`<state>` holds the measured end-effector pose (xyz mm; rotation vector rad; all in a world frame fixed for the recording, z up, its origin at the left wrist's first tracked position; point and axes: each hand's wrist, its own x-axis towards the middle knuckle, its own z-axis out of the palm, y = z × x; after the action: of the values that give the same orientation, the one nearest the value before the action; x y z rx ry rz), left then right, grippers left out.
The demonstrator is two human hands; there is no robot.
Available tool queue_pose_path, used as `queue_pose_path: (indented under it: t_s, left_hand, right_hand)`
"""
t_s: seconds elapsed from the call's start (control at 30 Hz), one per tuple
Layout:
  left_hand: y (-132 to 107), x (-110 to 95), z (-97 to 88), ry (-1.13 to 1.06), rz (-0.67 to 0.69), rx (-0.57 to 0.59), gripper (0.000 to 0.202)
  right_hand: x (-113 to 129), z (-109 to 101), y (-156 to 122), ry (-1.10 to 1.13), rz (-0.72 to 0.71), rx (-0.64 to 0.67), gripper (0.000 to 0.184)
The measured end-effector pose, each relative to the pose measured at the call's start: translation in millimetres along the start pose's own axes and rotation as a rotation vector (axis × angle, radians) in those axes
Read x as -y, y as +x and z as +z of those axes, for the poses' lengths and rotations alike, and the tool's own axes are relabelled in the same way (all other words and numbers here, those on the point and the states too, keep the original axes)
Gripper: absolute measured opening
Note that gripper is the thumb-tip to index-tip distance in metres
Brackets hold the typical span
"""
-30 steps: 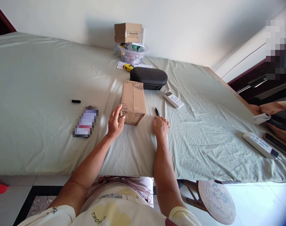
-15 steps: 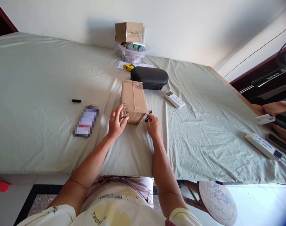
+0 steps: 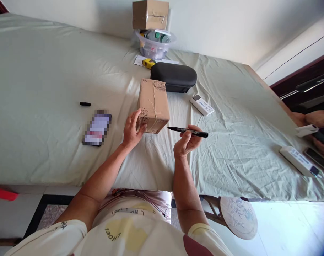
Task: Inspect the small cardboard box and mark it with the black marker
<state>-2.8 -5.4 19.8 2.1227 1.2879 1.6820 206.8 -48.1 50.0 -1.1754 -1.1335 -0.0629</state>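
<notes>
A small brown cardboard box (image 3: 153, 97) with black scribbles at its corners stands on the cloth in front of me. My left hand (image 3: 132, 129) grips its near left corner, fingers along the side and thumb at the front face. To the right of the box, my right hand (image 3: 187, 142) holds a black marker pen (image 3: 183, 131) between thumb and fingers. The pen lies nearly level, its bare tip pointing left, close to the box's near right corner but apart from it. A small black pen cap (image 3: 85, 104) lies on the cloth at the left.
A phone (image 3: 97, 128) lies left of the box. Behind are a black case (image 3: 174, 76), a yellow tape measure (image 3: 148, 63) and a plastic basket (image 3: 155, 49) under another carton (image 3: 151, 14). White devices (image 3: 201, 105) lie rightward; another person's hands (image 3: 319, 119) show at the right edge.
My right hand has drawn back to the right from the box's near right corner and turned, bringing the marker into full view. My left hand stays on the box. The camera view has shifted slightly.
</notes>
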Motion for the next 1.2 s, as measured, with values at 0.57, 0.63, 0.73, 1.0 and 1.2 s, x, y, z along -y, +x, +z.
queue_pose_path:
  t_s: [0.57, 0.63, 0.73, 1.0, 1.2]
  left_hand:
    - [0.1, 0.8, -2.5, -0.052, -0.046, 0.046, 0.059]
    - [-0.2, 1.0, -2.1, -0.057, -0.050, 0.051, 0.060]
    - [-0.8, 2.5, -1.4, -0.076, -0.046, 0.057, 0.061]
    - [-1.6, 4.6, -0.2, -0.104, -0.046, 0.049, 0.055]
    - [-2.8, 3.7, 1.0, -0.105, -0.042, 0.033, 0.054]
  right_hand:
    - [18.2, 2.6, -4.3, 0.014, -0.182, 0.155, 0.036]
    - [19.5, 2.5, -3.6, 0.031, -0.175, 0.137, 0.037]
    - [18.8, 2.5, -3.3, 0.057, -0.188, 0.165, 0.033]
    - [15.6, 0.0, 4.7, 0.076, -0.319, 0.048, 0.018]
    - [20.3, 3.0, 7.5, 0.208, -0.293, -0.038, 0.016]
